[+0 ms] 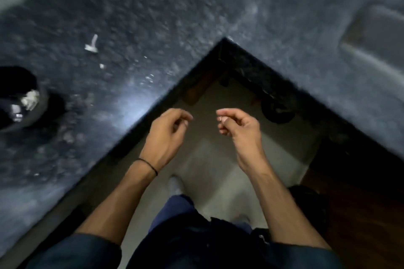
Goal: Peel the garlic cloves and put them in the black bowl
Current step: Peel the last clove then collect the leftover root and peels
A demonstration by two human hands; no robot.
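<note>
The black bowl (19, 98) stands at the far left of the dark granite counter (153, 17), with pale garlic pieces (30, 98) inside. My right hand (239, 125) hovers over the floor in the counter's inner corner, fingers pinched on a small pale garlic clove (221, 119). My left hand (169, 132) is beside it, a short gap away, with its fingers loosely curled and nothing visible in them. A garlic stem with skin (92, 45) lies on the counter beyond the bowl. The view is blurred.
Small white peel scraps (148, 77) are scattered on the counter near the inner corner. A steel sink (376, 33) sits at the far right. Under the counter are wooden cabinet fronts (354, 203) and a dark round object (277, 111). My legs and feet are below.
</note>
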